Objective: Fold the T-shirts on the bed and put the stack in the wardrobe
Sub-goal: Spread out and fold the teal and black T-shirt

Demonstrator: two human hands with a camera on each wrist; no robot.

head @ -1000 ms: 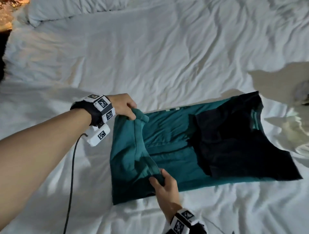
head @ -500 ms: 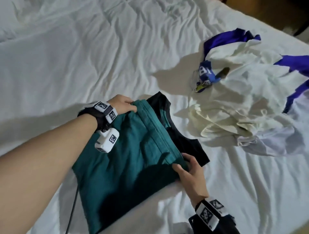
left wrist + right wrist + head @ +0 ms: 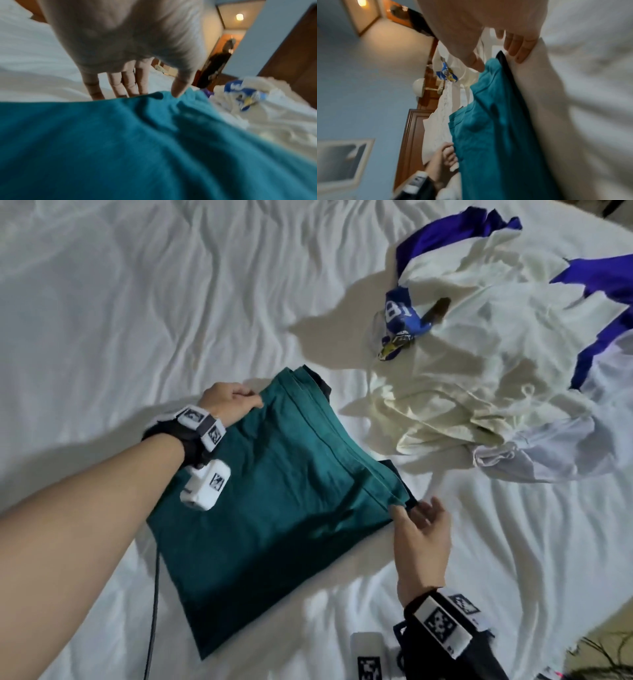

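A teal T-shirt (image 3: 274, 508) lies folded on the white bed sheet (image 3: 171, 285), on top of a black T-shirt (image 3: 320, 385) whose edge peeks out along the right side. My left hand (image 3: 233, 402) is at the far left corner. In the left wrist view its thumb sits on the teal cloth (image 3: 137, 142) and its fingers (image 3: 120, 86) reach down behind the edge, pinching it. My right hand (image 3: 416, 518) is at the near right corner with fingers spread; the thumb touches the corner. Its fingers (image 3: 518, 54) rest on the sheet beside the black edge (image 3: 502, 60).
A crumpled pile of cream, white and blue T-shirts (image 3: 479, 371) lies on the bed to the right of the folded pair. A black cable (image 3: 154, 611) hangs from my left wrist. Brown wooden furniture (image 3: 291, 54) stands beyond the bed.
The teal shirt was folded in half to the right, over the black one. Since then my right hand has let go of the near corner and spread its fingers. My left hand stays on the far corner.
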